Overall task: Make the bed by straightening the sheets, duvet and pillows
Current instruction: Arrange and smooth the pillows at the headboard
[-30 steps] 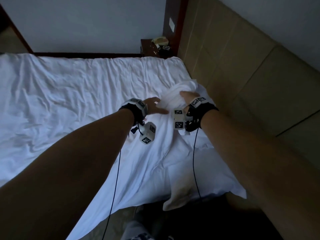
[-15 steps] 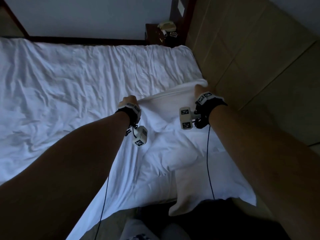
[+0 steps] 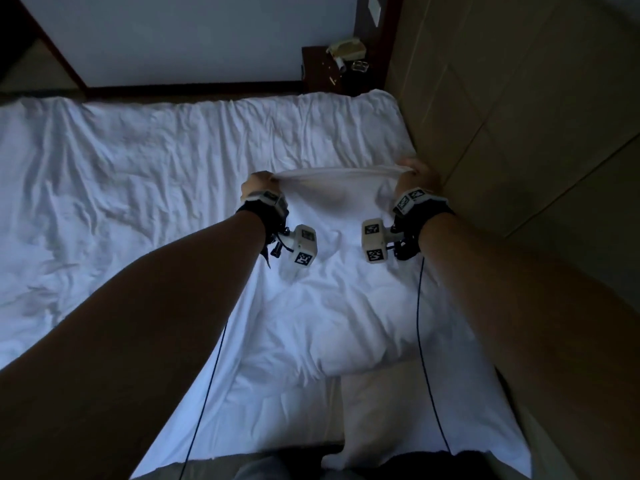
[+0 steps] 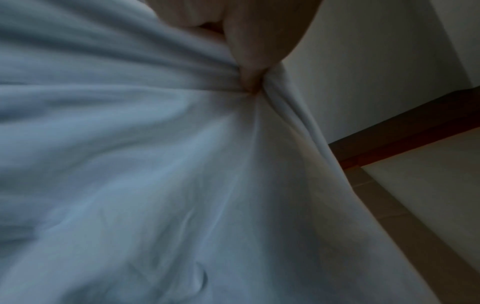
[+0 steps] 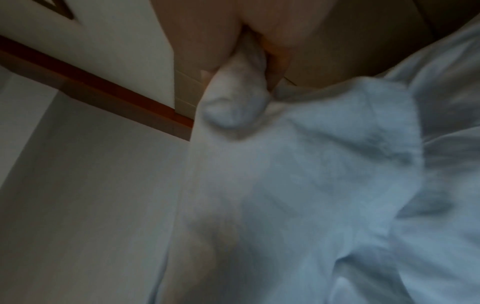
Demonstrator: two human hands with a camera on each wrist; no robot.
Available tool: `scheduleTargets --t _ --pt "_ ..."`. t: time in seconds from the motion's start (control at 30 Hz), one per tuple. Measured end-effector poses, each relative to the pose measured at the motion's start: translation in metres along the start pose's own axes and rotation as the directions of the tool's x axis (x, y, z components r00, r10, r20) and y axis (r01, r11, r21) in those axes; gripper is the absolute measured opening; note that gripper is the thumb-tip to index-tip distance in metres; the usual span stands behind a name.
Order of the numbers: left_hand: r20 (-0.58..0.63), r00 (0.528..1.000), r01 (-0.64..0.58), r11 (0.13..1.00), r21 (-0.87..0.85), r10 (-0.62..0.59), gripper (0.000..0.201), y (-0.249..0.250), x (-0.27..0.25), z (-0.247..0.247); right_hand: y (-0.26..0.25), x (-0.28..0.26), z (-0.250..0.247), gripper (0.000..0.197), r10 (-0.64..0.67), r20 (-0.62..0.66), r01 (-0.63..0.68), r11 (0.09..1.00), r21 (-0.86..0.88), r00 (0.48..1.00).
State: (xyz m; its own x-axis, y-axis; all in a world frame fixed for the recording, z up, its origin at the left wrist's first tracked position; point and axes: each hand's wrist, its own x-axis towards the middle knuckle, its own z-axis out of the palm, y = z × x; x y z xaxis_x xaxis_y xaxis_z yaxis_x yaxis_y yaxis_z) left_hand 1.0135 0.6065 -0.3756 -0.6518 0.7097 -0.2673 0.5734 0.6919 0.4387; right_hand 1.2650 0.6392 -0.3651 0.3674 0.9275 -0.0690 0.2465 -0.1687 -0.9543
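A white pillow in its pillowcase (image 3: 346, 306) lies at the near right corner of the bed, beside the headboard. Its cream inner end (image 3: 374, 410) sticks out toward me. My left hand (image 3: 258, 183) and right hand (image 3: 417, 174) each pinch a far corner of the pillowcase, and its edge (image 3: 339, 173) is stretched taut between them. In the left wrist view, fingers (image 4: 259, 41) grip gathered white cloth (image 4: 155, 164). The right wrist view shows my right hand (image 5: 233, 30) clutching a bunched corner (image 5: 233, 102). The wrinkled white sheet (image 3: 138, 188) covers the mattress.
A padded tan headboard (image 3: 519, 133) runs along the right side. A dark nightstand (image 3: 322, 71) with a telephone (image 3: 346, 48) stands at the far corner. A white wall with dark wood trim (image 3: 194, 88) lies beyond the bed.
My hands were close together on bunched cloth. They have moved apart and drawn the pillowcase edge out flat and taut between them.
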Motion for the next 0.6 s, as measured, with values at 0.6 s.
scheduleTargets --t 0.6 --pt "-0.016 0.969 -0.246 0.964 -0.098 0.246 0.031 0.196 0.116 0.088 0.053 0.216 0.014 0.026 -0.256 0.180 0.313 0.759 -0.570 0.950"
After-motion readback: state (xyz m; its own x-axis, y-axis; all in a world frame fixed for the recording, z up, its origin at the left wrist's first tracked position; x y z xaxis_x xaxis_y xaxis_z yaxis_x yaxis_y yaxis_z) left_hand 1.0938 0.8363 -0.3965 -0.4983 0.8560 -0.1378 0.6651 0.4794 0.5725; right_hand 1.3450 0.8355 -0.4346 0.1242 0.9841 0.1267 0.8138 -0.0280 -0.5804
